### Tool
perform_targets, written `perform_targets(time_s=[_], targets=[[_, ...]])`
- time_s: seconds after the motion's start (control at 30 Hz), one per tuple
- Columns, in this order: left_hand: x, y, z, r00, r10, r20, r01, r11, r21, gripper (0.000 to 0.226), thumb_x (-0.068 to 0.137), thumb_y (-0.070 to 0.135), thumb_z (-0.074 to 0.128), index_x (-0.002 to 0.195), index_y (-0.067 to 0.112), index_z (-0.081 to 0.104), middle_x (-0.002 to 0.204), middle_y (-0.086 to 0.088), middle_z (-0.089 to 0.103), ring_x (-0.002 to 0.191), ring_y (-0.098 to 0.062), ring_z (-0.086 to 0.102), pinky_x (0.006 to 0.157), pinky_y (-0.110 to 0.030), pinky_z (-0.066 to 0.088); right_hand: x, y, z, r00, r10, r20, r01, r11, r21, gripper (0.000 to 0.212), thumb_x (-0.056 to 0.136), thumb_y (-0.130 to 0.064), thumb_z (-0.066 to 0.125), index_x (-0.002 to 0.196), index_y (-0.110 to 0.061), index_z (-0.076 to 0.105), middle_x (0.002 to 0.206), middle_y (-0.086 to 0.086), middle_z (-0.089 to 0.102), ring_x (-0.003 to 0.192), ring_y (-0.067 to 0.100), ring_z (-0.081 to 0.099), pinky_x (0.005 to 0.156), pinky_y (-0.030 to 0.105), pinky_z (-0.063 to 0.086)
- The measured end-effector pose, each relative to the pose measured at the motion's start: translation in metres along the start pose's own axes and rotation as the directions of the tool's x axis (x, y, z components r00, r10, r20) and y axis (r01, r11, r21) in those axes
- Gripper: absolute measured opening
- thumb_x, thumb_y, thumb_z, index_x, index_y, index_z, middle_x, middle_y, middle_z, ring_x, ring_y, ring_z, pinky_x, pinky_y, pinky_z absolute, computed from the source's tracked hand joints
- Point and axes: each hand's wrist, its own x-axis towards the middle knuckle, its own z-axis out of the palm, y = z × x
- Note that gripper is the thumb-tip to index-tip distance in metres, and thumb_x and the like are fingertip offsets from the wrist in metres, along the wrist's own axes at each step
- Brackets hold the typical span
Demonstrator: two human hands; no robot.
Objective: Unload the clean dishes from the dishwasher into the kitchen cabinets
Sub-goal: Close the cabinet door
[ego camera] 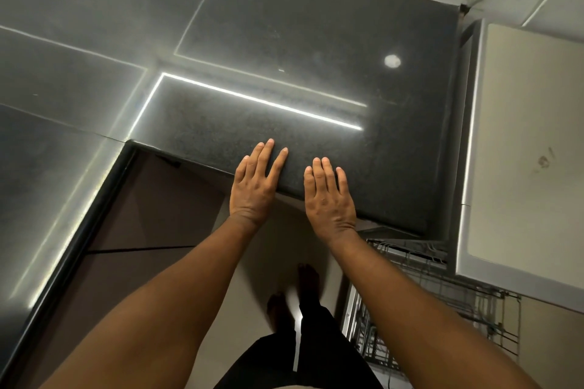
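My left hand [256, 183] and my right hand [328, 196] lie flat, palms down, side by side on the front edge of a dark speckled granite counter [316, 41]. Their fingers are straight and hold nothing. Below the counter at the lower right, a pulled-out wire dish rack [436, 287] of the dishwasher shows grey tines; I see no dishes in its visible part.
The counter turns an L-shaped corner to the left, with a black rounded edge [79, 230]. A pale appliance top [531, 142] stands to the right of the counter. Brown cabinet fronts [164, 208] and the floor with my bare feet [297, 294] lie below.
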Motion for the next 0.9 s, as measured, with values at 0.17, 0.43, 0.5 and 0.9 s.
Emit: perform_targets(time_s=[0.17,0.43,0.5,0.9], targets=[[-0.003,0.010,-0.006,0.988,-0.050,0.143,0.046,0.998,0.032,0.092,0.082,0.008,0.058,0.157,0.021,0.007,0.164,-0.011,0.008,0.152,-0.026,0.005,0.122,-0.042,0.009,-0.002,0.004,-0.006,0.990,0.016,0.141,-0.021,0.999,0.035,0.060,0.086,-0.011,0.059,0.142,0.000,0.039,0.149,0.022,0.039,0.142,0.036,0.034,0.116,0.051,0.030],[-0.049,0.019,-0.026,0.959,-0.079,0.271,0.066,0.996,0.060,0.093,0.087,0.020,0.048,0.154,0.011,-0.016,0.160,-0.014,-0.024,0.148,-0.027,-0.023,0.119,-0.039,-0.015,-0.018,0.001,-0.030,0.967,0.002,0.255,-0.031,0.994,0.108,0.085,0.081,-0.035,0.069,0.149,-0.001,0.031,0.158,0.021,0.025,0.149,0.033,0.020,0.121,0.046,0.017],[-0.064,0.015,-0.031,0.955,-0.095,0.283,0.081,0.995,0.060,0.092,0.087,0.020,0.046,0.154,0.009,-0.016,0.159,-0.013,-0.026,0.147,-0.026,-0.026,0.118,-0.039,-0.016,-0.025,-0.003,-0.037,0.967,0.008,0.254,-0.036,0.994,0.106,0.082,0.083,-0.036,0.066,0.149,-0.001,0.031,0.158,0.021,0.026,0.149,0.033,0.020,0.121,0.046,0.018],[-0.135,0.000,-0.082,0.961,-0.089,0.264,0.074,0.995,0.065,0.090,0.094,0.036,0.046,0.153,0.009,-0.017,0.158,-0.010,-0.030,0.146,-0.024,-0.026,0.121,-0.040,-0.011,-0.069,-0.037,-0.101,0.992,0.001,0.125,-0.015,0.994,0.109,0.069,0.093,-0.031,0.053,0.151,-0.002,0.028,0.159,0.019,0.022,0.150,0.030,0.017,0.122,0.044,0.012]])
